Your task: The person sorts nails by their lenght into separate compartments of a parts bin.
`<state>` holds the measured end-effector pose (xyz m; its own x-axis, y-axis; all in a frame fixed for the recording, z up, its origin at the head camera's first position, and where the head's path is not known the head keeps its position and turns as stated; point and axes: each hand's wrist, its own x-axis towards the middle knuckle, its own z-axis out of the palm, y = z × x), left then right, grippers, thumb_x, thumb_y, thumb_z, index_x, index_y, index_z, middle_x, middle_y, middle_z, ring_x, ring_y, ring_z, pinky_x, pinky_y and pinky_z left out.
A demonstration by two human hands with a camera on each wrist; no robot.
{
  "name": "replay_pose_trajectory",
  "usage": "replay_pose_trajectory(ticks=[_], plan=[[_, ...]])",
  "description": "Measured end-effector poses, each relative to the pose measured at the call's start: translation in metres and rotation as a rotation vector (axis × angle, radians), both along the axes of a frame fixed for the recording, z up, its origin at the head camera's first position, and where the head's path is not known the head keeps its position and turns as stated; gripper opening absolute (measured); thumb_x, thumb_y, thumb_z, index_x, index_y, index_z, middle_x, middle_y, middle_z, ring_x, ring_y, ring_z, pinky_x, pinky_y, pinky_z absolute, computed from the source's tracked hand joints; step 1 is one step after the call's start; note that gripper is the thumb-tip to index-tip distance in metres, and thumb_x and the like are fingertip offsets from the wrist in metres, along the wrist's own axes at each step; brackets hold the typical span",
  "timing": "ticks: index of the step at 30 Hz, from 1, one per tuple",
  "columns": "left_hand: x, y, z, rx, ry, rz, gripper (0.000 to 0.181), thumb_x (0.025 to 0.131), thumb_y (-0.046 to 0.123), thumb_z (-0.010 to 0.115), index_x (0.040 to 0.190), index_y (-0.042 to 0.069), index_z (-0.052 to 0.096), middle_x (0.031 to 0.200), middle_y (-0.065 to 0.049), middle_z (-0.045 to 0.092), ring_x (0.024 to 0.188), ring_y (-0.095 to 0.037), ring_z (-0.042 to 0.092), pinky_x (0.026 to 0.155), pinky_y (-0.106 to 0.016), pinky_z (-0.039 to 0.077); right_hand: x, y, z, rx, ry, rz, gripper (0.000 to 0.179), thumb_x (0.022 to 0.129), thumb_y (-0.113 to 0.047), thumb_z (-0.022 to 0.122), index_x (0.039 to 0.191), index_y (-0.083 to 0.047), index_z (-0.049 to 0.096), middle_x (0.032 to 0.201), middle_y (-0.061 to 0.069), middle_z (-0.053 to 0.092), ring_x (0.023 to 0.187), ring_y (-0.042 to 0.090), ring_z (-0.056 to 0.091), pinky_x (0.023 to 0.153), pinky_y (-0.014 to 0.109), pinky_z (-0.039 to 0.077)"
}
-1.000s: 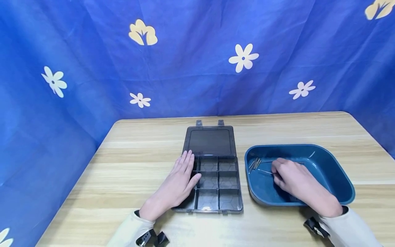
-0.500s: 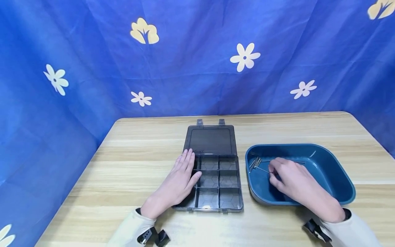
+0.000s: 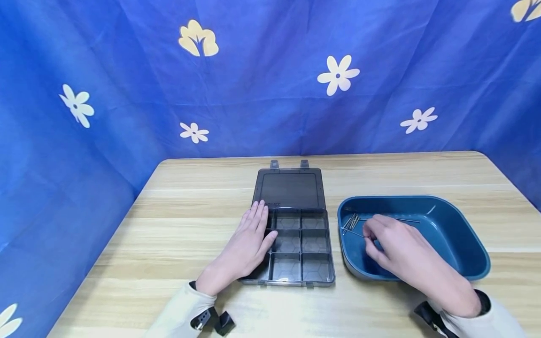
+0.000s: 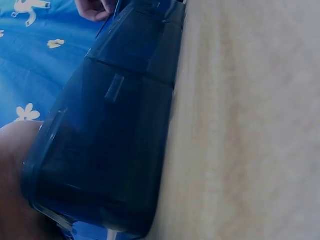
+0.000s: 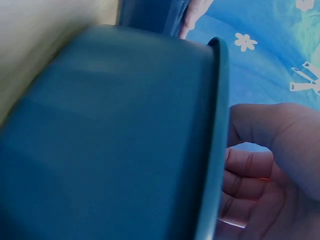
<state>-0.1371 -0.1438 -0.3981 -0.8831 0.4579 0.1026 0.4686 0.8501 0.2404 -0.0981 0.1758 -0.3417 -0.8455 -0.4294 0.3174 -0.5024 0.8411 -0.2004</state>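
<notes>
From the head camera, I saw a person's two hands at work over a wooden tabletop (image 3: 177,216). The left hand (image 3: 243,246) lay along the near-left part of the compartment box (image 3: 291,283), fingers straight and gripping nothing, presumably to steady so light a thing. Its thumb reached over the middle column; whether it touched a divider I couldn't tell. The lid (image 3: 291,188) lay folded back, away from the person, so the compartments faced up within easy reach. To the right, just beside the box, stood the blue basin (image 3: 469,234), near enough, I judged, to make any reach between them short. In it the right hand (image 3: 401,246) had its grip nearly closed, thumb and forefinger pinching one end of a thin metal rod (image 3: 352,232), whose free end pointed left above a small bunch of metal pins (image 3: 351,221). A pinch suited something so slender. Another long rod (image 3: 407,220) lay behind that hand, partly hidden by it.

The left wrist camera showed the box's dark side wall standing on the tabletop, with part of the left hand against its edge; beyond, the right hand showed a slim dark line below it, probably the rod.

In the right wrist view, the basin's outer wall hid the fingertips. Thumb and curled fingers showed past the rim, so the pinch itself couldn't be checked from there.
</notes>
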Motion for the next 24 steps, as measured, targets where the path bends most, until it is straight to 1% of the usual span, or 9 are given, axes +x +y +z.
replay_pose_trajectory(ticks=[3, 5, 8, 11, 14, 19, 24], plan=[[0.0, 0.001, -0.001, 0.001, 0.006, -0.002, 0.064, 0.105, 0.038, 0.029, 0.149, -0.008, 0.02, 0.158, -0.024, 0.013, 0.147, -0.035, 0.009, 0.12, -0.047, 0.011, 0.001, -0.005, 0.003, 0.006, 0.022, 0.022, 0.013, 0.077, -0.008, 0.068, 0.076, -0.017, 0.058, 0.073, -0.01, 0.048, 0.062, 0.005, 0.042, 0.051, 0.022, 0.038], [0.001, 0.002, -0.001, 0.003, 0.012, -0.002, 0.064, 0.105, 0.038, 0.029, 0.149, -0.009, 0.021, 0.158, -0.024, 0.013, 0.147, -0.035, 0.009, 0.12, -0.047, 0.011, 0.002, -0.009, 0.003, 0.012, 0.049, 0.051, 0.012, 0.077, -0.008, 0.068, 0.076, -0.016, 0.059, 0.072, -0.01, 0.048, 0.062, 0.005, 0.042, 0.051, 0.021, 0.039], [0.001, 0.004, -0.002, -0.001, 0.023, 0.0, 0.064, 0.105, 0.038, 0.029, 0.148, -0.009, 0.022, 0.157, -0.024, 0.013, 0.147, -0.035, 0.009, 0.12, -0.047, 0.011, 0.004, -0.017, 0.002, 0.014, 0.121, 0.11, 0.011, 0.075, -0.009, 0.068, 0.075, -0.016, 0.059, 0.071, -0.01, 0.049, 0.063, 0.005, 0.042, 0.053, 0.022, 0.041], [0.0, 0.005, -0.003, -0.004, 0.024, 0.001, 0.064, 0.105, 0.038, 0.029, 0.148, -0.009, 0.022, 0.157, -0.024, 0.013, 0.147, -0.034, 0.009, 0.12, -0.046, 0.011, 0.006, -0.025, 0.0, 0.012, 0.207, 0.158, 0.01, 0.073, -0.008, 0.066, 0.073, -0.015, 0.059, 0.07, -0.009, 0.05, 0.066, 0.007, 0.044, 0.058, 0.026, 0.045], [-0.001, 0.005, -0.003, 0.001, 0.018, -0.003, 0.064, 0.105, 0.038, 0.029, 0.148, -0.009, 0.021, 0.157, -0.025, 0.013, 0.148, -0.034, 0.008, 0.12, -0.046, 0.01, 0.009, -0.034, -0.001, 0.018, 0.252, 0.182, 0.009, 0.072, -0.008, 0.065, 0.072, -0.014, 0.058, 0.069, -0.008, 0.052, 0.069, 0.01, 0.044, 0.062, 0.029, 0.046], [-0.001, 0.002, -0.003, -0.002, 0.013, -0.004, 0.064, 0.105, 0.038, 0.03, 0.149, -0.008, 0.021, 0.158, -0.024, 0.013, 0.148, -0.033, 0.007, 0.12, -0.046, 0.011, 0.014, -0.05, -0.006, 0.072, 0.231, 0.195, 0.007, 0.071, -0.009, 0.068, 0.073, -0.011, 0.062, 0.071, -0.005, 0.057, 0.07, 0.012, 0.047, 0.06, 0.027, 0.042], [0.0, 0.0, -0.004, -0.007, 0.025, -0.003, 0.064, 0.105, 0.037, 0.031, 0.148, -0.009, 0.023, 0.157, -0.025, 0.014, 0.147, -0.034, 0.009, 0.12, -0.046, 0.012, 0.018, -0.064, -0.014, 0.154, 0.226, 0.208, 0.011, 0.069, -0.012, 0.071, 0.077, -0.007, 0.065, 0.073, -0.001, 0.061, 0.072, 0.017, 0.048, 0.062, 0.028, 0.04]])
